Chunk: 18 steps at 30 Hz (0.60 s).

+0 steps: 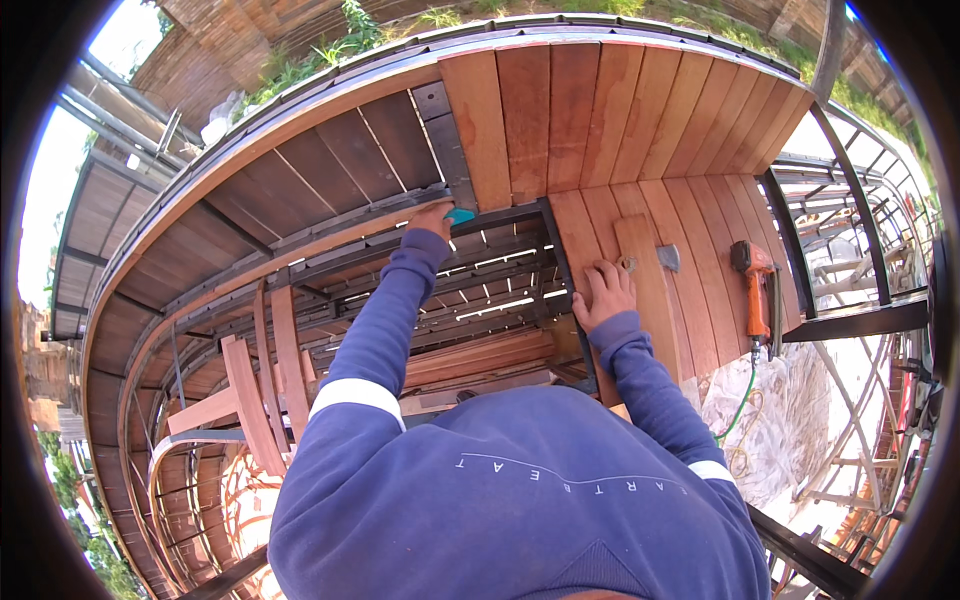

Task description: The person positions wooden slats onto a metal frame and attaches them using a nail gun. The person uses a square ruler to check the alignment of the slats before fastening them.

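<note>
My left hand [430, 217] reaches to the dark metal frame, its fingers closed around a small teal object [460, 216] whose kind I cannot make out. That object is at the foot of the upright reddish planks [525, 125]. My right hand [608, 293] lies with fingers spread on the lower wooden planks [705, 225], touching a loose lighter board [640, 235]. Just past its fingertips is a small brownish round thing [628, 264], too small to name. Beside the board lies a grey hatchet-like metal head [668, 258].
An orange nail gun [757, 290] with a green hose [738, 405] rests on the planks at the right. Loose boards [255, 400] lean across the frame at left. Below my arms, an open black metal frame [490, 262] shows stacked boards [480, 360] underneath.
</note>
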Each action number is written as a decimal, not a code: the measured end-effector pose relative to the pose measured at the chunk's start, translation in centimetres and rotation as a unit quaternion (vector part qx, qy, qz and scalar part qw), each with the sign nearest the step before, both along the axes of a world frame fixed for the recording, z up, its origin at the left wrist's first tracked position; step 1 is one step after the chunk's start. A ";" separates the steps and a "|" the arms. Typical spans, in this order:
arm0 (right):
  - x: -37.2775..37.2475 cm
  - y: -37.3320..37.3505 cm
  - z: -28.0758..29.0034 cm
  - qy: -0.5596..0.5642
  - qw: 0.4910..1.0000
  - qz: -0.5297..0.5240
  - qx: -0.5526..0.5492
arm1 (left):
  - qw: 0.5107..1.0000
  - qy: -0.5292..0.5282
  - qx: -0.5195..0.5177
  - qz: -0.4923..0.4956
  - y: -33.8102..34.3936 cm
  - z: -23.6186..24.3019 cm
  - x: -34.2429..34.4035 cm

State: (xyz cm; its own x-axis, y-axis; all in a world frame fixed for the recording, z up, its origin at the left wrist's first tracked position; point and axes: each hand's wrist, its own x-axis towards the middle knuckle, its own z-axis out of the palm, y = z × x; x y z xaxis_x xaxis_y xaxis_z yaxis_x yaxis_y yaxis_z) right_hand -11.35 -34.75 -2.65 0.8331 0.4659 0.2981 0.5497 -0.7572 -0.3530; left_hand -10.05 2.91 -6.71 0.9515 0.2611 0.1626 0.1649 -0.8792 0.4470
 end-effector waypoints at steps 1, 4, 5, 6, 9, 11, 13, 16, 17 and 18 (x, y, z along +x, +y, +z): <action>0.0 -0.1 0.0 0.001 1.000 -0.002 -0.002 | 1.000 -0.002 0.002 -0.007 -0.2 0.4 -0.1; 0.0 -0.1 -0.2 -0.003 1.000 -0.005 -0.003 | 1.000 -0.003 0.000 -0.015 -0.2 0.7 0.0; 0.0 -0.1 -0.2 -0.006 1.000 -0.004 -0.002 | 1.000 -0.003 -0.002 -0.014 -0.1 0.6 0.0; 0.0 0.0 -0.2 -0.007 1.000 -0.003 -0.001 | 1.000 -0.013 0.000 -0.016 0.0 0.5 -0.1; 0.0 0.0 -0.3 -0.005 1.000 -0.004 -0.002 | 1.000 -0.023 0.000 -0.013 0.0 0.3 -0.2; 0.1 -0.1 -0.2 0.000 1.000 -0.007 -0.006 | 1.000 -0.004 -0.006 0.004 -0.5 0.7 0.0; 0.1 0.0 -0.2 0.001 1.000 -0.006 -0.006 | 1.000 -0.003 -0.005 0.000 -0.4 0.7 0.0; 0.1 0.0 -0.2 -0.002 1.000 -0.006 -0.006 | 1.000 -0.006 0.002 -0.001 -0.2 0.5 0.0; 0.1 0.0 -0.2 -0.004 1.000 -0.006 -0.006 | 1.000 -0.008 0.005 -0.002 -0.2 0.5 0.0; 0.1 0.0 -0.3 -0.005 1.000 -0.006 -0.006 | 1.000 -0.007 0.000 0.000 -0.2 0.4 0.0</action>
